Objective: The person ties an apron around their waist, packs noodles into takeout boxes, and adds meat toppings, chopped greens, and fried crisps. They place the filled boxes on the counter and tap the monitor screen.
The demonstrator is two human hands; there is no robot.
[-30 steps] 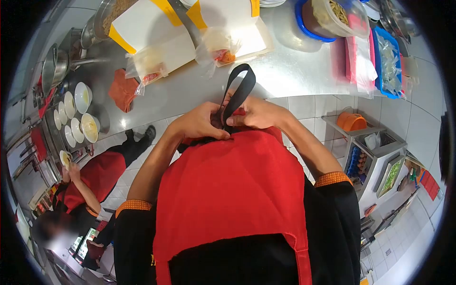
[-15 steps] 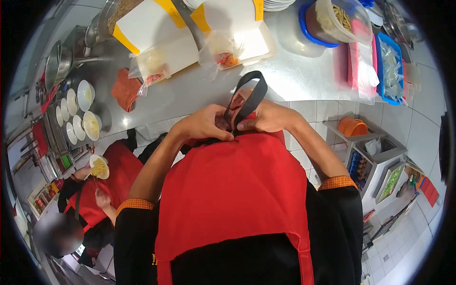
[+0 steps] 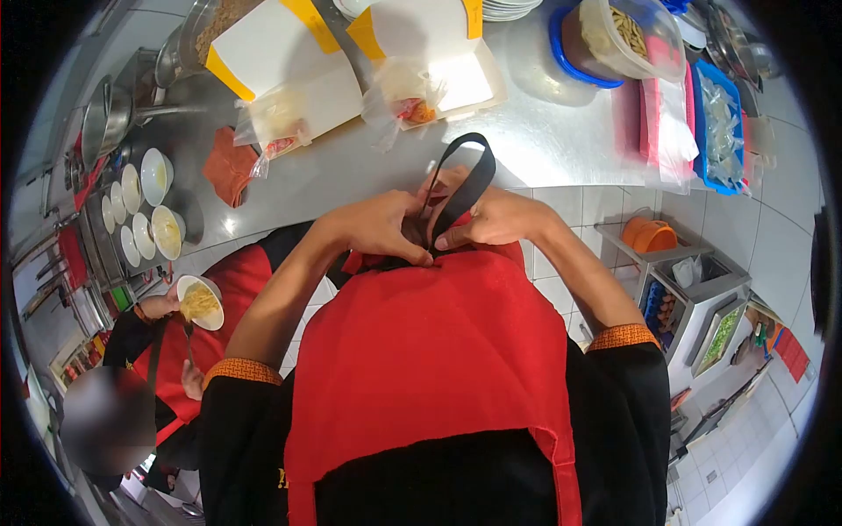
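Note:
My left hand (image 3: 386,228) and my right hand (image 3: 489,216) meet in front of my waist, at the red apron (image 3: 430,351) I wear. A flat black strap (image 3: 478,180) stands up between them in a loop. The fingers of my right hand are closed round the strap's lower part, thumb pressed down near the apron. My left hand is closed too, its thumb at the spot where the strap meets the cloth. Its other fingertips are partly hidden, and the strap's lower ends cannot be made out.
On the steel counter (image 3: 544,149) stand two open boxes (image 3: 316,96) (image 3: 469,79) with plastic bags, a rust-coloured cloth (image 3: 230,167), several white bowls (image 3: 156,175), a plastic tub (image 3: 605,44) and a blue basket (image 3: 721,123). At left, a co-worker holds a bowl of noodles (image 3: 202,302).
My hands stay at the waist with the strap, the loop shifting slightly right. At left, the co-worker has come closer to my left arm, and their bowl has moved right.

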